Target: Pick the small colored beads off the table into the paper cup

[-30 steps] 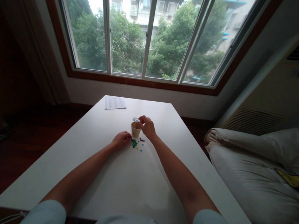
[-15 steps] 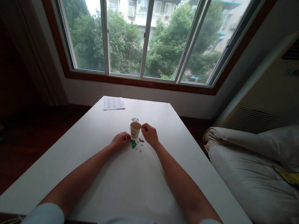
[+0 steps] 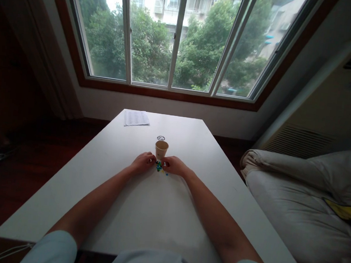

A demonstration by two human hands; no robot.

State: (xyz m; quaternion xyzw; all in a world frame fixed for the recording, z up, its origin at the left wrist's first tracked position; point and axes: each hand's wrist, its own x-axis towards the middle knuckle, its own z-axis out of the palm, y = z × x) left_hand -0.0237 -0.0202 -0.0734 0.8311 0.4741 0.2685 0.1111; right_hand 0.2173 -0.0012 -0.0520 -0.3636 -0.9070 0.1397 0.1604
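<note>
A brown paper cup (image 3: 161, 150) stands upright on the white table (image 3: 142, 219), its mouth facing up. Just in front of it lies a small heap of tiny coloured pieces (image 3: 159, 166), mostly green and blue; they look like beads, but are too small to be sure. At the heap's left edge is my left hand (image 3: 144, 161), fingers curled and thumb close to the fingertips. My right hand (image 3: 172, 165) lies low at the heap's right side, fingers bent together and partly covering some pieces. What either hand pinches, if anything, is too small to make out.
Behind the cup lies a clear round lid (image 3: 160, 138). Papers (image 3: 136, 118) rest at the table's far left corner. A padded beige seat (image 3: 296, 201) stands to the right, and a window (image 3: 175, 36) is ahead.
My right hand has come down from beside the cup's rim to the pieces in front of it. My left hand stays at the heap's left edge. The camera view has shifted slightly.
</note>
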